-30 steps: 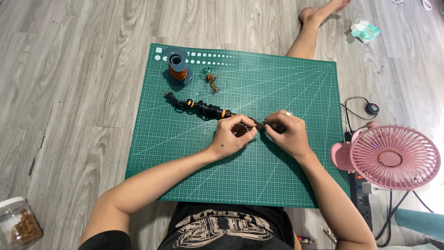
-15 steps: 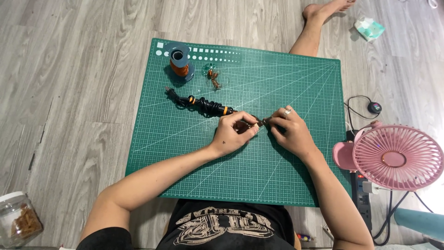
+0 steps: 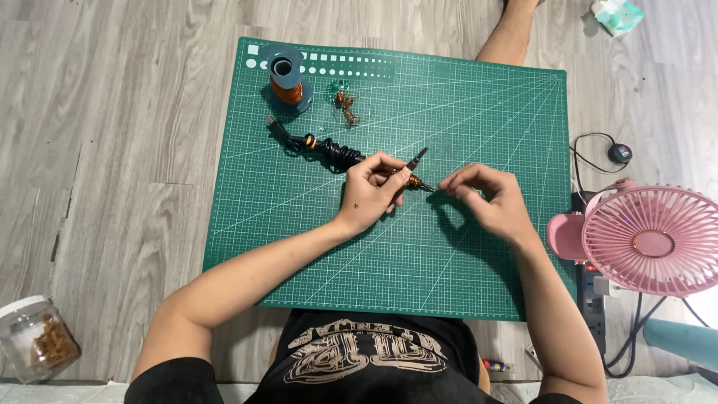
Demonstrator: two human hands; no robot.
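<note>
Your hands have drawn slightly apart over the green cutting mat [image 3: 479,254], left hand [image 3: 372,193] closed around the black corded tool [image 3: 336,153], right hand [image 3: 490,200] pinching something too small to make out at its tip.

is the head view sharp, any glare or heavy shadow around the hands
Head view: sharp on the green cutting mat, grid lines crisp; soft even light, no glare. A dark shadow lies on the mat under the right hand, a fainter one beside the left hand. Straight mat edges bow slightly, a wide-lens effect. The pink fan reads clearly.
</note>
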